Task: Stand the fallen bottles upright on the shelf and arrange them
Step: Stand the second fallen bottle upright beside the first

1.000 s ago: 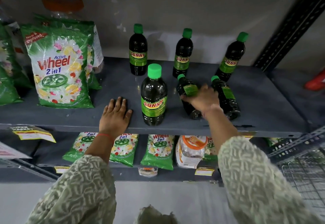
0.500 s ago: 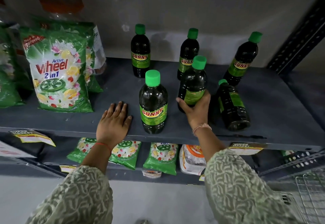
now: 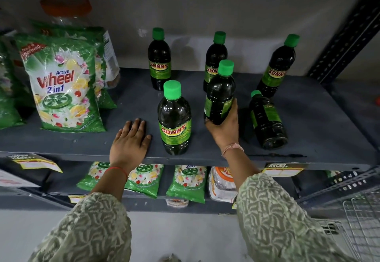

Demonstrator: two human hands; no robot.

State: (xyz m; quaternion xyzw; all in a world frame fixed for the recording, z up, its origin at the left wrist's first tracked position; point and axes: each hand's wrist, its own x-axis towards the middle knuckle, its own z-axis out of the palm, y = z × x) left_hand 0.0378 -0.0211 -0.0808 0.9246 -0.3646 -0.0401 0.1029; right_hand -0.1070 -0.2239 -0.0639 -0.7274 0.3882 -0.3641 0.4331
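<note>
Right hand (image 3: 223, 127) clasps my dark, green-capped plastic bottle (image 3: 219, 99) low on its smooth, liquid-heavy body; left hand (image 3: 128, 140) flat, released.

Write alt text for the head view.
Right hand holds a dark green-capped bottle upright on a grey shelf; one bottle lies fallen beside it, four stand. Left hand rests flat.

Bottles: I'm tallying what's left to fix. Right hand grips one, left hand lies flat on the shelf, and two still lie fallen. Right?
Not quite: only one bottle lies fallen, as the head view shows. The right hand does grip a bottle, and the left hand lies flat on the shelf.
</note>
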